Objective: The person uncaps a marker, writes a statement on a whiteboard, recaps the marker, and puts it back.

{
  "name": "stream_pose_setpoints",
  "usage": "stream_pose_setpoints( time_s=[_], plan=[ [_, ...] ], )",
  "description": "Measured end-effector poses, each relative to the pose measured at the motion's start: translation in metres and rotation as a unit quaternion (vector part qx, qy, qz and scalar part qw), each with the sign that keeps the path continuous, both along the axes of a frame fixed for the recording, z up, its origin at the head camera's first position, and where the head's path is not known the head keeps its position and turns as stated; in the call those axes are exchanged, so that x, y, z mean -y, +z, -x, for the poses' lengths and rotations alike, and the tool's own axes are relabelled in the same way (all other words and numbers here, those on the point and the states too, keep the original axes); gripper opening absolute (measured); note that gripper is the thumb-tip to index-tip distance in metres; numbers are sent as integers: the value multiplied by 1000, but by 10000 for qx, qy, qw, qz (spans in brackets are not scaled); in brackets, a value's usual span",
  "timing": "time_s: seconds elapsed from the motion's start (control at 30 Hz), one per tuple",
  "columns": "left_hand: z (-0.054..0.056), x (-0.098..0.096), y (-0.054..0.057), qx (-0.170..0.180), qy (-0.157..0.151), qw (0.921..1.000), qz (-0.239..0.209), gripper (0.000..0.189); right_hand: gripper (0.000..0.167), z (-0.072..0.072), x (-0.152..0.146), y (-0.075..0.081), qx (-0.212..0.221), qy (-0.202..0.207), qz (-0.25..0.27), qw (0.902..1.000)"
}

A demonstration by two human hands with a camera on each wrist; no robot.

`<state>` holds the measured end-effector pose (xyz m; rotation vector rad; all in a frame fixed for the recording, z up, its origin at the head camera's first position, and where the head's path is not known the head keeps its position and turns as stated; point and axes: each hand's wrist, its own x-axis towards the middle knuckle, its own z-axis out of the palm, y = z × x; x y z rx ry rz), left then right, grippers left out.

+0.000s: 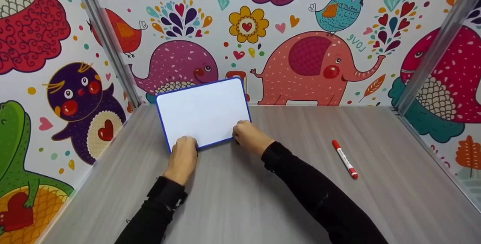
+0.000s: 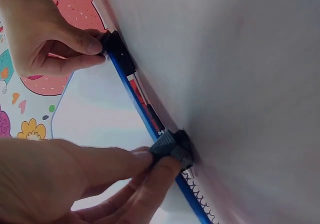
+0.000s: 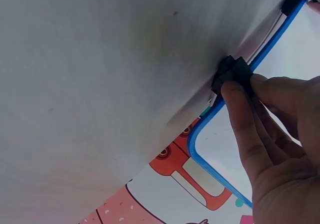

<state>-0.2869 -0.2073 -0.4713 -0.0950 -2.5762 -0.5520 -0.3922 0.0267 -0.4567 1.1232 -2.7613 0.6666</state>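
Note:
A small whiteboard (image 1: 203, 112) with a blue frame stands tilted at the back left of the table. My left hand (image 1: 183, 157) is at its lower left, where thumb and fingers pinch a black clip-like foot (image 2: 170, 148) on the bottom edge. At the lower right my right hand (image 1: 251, 137) pinches a second black foot (image 3: 234, 77) on that same edge. Both feet are mostly covered by my hands in the head view. The board's white face bears no visible writing. A red-and-white marker (image 1: 344, 159) lies capped on the table, right of my right arm.
The wood-grain table (image 1: 233, 206) meets a back wall (image 1: 300, 22) printed with cartoon animals, close behind the board. Metal posts (image 1: 109, 37) stand at the left and right corners, joining patterned side panels (image 1: 34, 123).

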Motion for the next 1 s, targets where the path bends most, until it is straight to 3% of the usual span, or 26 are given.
stream_pose_setpoints(
  time_s=[0.27, 0.7, 1.0],
  plan=[
    [-3, -9, 12, 402, 12, 9991, -152, 31, 16, -8, -12, 2, -3, -4, -13, 10000],
    [-3, -16, 9, 388, -182, 9990, -87, 25, 16, -15, -26, 0, 250, -140, 136, 9995],
    [-5, -22, 11, 517, -304, 9982, -92, 22, 12, -21, -38, -1, -31, 0, 279, 9996]
  ],
)
